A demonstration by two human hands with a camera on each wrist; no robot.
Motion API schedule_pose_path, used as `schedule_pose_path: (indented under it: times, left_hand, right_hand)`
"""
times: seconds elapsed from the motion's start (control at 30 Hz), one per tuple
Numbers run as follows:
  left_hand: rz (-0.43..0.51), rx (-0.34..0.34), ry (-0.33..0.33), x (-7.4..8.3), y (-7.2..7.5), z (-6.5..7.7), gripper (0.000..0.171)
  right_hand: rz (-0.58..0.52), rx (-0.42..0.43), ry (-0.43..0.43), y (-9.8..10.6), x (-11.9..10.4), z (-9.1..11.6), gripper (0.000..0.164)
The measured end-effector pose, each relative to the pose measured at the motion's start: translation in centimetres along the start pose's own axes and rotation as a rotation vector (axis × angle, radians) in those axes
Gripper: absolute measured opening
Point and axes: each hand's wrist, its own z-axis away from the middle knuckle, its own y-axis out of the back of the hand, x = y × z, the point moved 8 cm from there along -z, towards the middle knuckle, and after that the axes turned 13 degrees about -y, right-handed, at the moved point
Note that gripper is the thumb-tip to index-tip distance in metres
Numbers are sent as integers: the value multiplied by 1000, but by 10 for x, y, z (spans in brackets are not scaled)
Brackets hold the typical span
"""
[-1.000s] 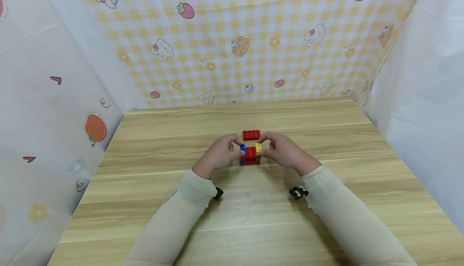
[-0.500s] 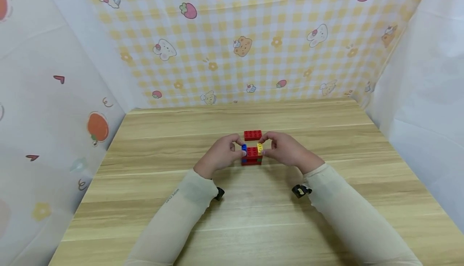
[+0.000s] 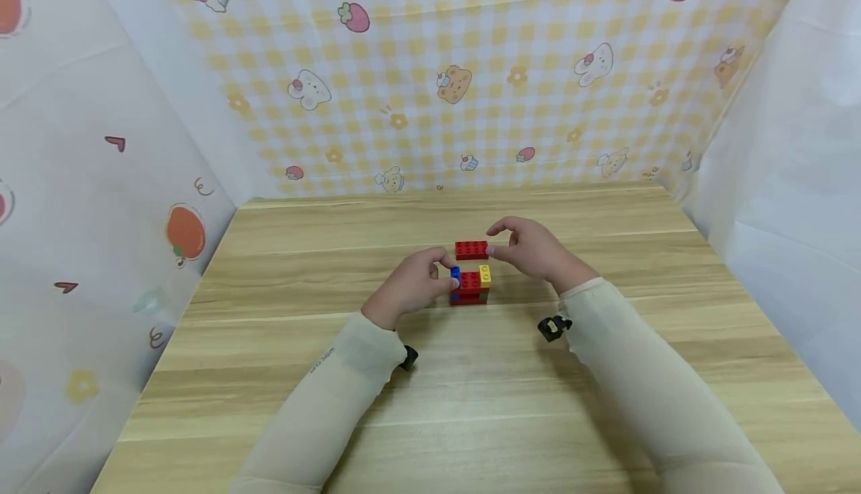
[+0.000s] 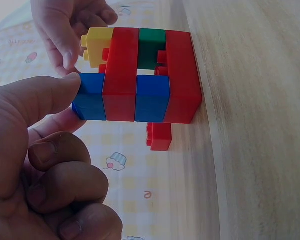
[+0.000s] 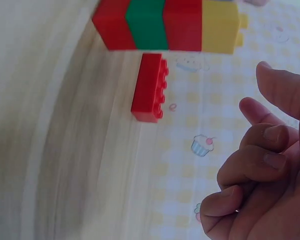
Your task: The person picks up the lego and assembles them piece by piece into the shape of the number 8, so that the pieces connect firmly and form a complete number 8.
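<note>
Between the hands (image 3: 417, 282) (image 3: 530, 249) stands a brick stack (image 3: 469, 285).

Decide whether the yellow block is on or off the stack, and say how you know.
On: the yellow block sits on the upper red brick, no gap showing in either wrist view.

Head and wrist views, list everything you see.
Red bricks: two, red, stack's bottom and third layers
Blue bricks: two, blue, stack's left end
Green brick: one, green, right, second layer
Yellow brick: one, yellow, right, top
Loose brick: one, red, behind stack
Table: one, tan, under bricks
Back cloth: one, yellow checked, behind table
Side cloths: two, whitish, both sides
Wrist pieces: two, black, by cuffs
Sleeves: two, beige, arms
Left hand: one, pinching upper blue brick
Right hand: one, beside loose brick
</note>
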Motion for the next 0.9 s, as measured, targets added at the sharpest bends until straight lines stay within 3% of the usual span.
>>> schedule_pose_path:
  times: [0.4, 0.9]
  left_hand:
    - [18, 6, 0, -3, 1, 0, 18]
    - [1, -7, -2, -2, 0, 0, 20]
  right_hand:
    - [9, -2, -58, -4, 1, -27, 38]
    - [91, -101, -105, -21, 13, -56, 39]
